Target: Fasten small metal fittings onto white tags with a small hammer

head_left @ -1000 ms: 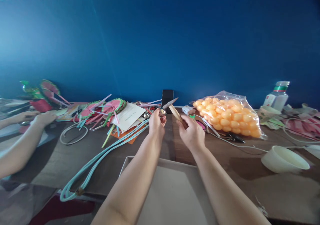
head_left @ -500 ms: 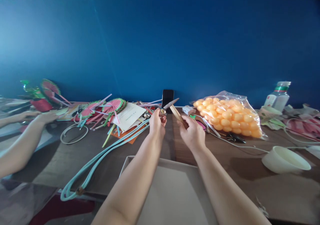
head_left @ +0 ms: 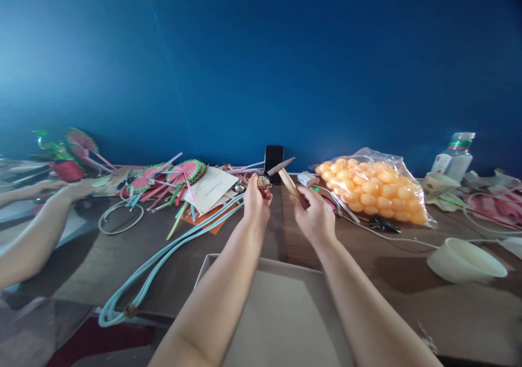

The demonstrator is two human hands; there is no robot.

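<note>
My right hand [head_left: 315, 215] is closed round the wooden handle of a small hammer [head_left: 289, 182]. Its slim, pointed metal head slants across the top of the handle. To its left, my left hand [head_left: 256, 201] pinches a small, shiny, rounded metal piece [head_left: 263, 181] between thumb and fingers. Its exact kind is too small to make out. The hammer head is just above and to the right of this piece, with a narrow gap showing. Behind both hands a black phone [head_left: 274, 159] leans upright against the blue partition. Below my forearms lies a pale, shallow box [head_left: 285, 307].
To the right are a clear bag of orange balls [head_left: 371, 187], a white cup [head_left: 467, 261] and a bottle [head_left: 452, 157]. Pale blue cords [head_left: 163, 255], paper fans [head_left: 185, 174] and papers [head_left: 210, 187] lie left. Another person's arms [head_left: 41, 231] reach in at far left.
The hammer head has risen slightly and shifted a little right, away from the metal piece. My left hand has moved the piece only slightly. Everything else looks the same.
</note>
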